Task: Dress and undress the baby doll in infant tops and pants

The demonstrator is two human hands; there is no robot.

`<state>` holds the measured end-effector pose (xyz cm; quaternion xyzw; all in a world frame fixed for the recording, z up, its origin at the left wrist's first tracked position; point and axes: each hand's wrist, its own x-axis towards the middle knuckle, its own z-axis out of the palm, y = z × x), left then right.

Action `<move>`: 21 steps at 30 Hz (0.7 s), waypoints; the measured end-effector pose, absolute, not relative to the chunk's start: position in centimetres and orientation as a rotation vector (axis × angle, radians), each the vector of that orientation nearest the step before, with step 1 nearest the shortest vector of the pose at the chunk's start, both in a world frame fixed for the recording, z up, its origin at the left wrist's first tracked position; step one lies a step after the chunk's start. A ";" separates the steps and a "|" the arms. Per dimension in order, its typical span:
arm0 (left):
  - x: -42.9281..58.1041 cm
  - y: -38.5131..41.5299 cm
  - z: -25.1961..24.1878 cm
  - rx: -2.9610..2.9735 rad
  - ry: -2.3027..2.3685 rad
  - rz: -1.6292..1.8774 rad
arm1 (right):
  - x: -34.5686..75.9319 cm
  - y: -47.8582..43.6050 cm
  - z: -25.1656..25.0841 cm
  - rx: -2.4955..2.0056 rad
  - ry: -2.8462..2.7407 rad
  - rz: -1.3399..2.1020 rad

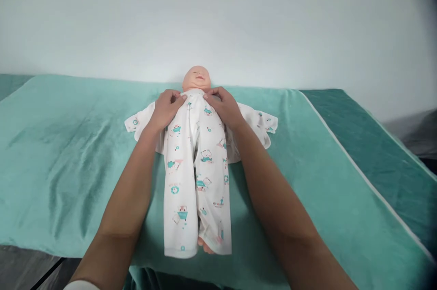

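A baby doll (pixel 197 77) lies on its back, head toward the wall. White printed baby pants (pixel 208 162) are spread over its front, waistband close to the neck, legs pointing toward me. Beneath them a white printed baby shirt (pixel 261 121) spreads out to both sides, its sleeves stretched outward. My left hand (pixel 167 109) pinches the left corner of the waistband, and my right hand (pixel 225 107) pinches the right corner. The doll's toes (pixel 205 246) peek out by the hem of the right pant leg. Most of its body is hidden under the cloth.
A light green blanket (pixel 68 153) with some wrinkles covers the table. Darker green cloth (pixel 372 144) with a pale edge line lies at the right. A white wall (pixel 218 17) rises directly behind the doll's head. Grey floor (pixel 23 267) shows at the lower left.
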<state>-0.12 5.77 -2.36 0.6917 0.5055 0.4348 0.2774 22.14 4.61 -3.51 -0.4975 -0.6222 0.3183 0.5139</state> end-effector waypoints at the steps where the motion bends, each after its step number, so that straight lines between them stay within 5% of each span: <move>1: -0.4 5.7 -2.3 1.818 1.311 1.114 | 22.5 4.8 -3.5 -1.202 -1.500 0.813; 21: -1.1 4.6 -4.2 1.965 1.349 1.266 | 21.8 4.3 -4.3 -1.107 -1.416 0.645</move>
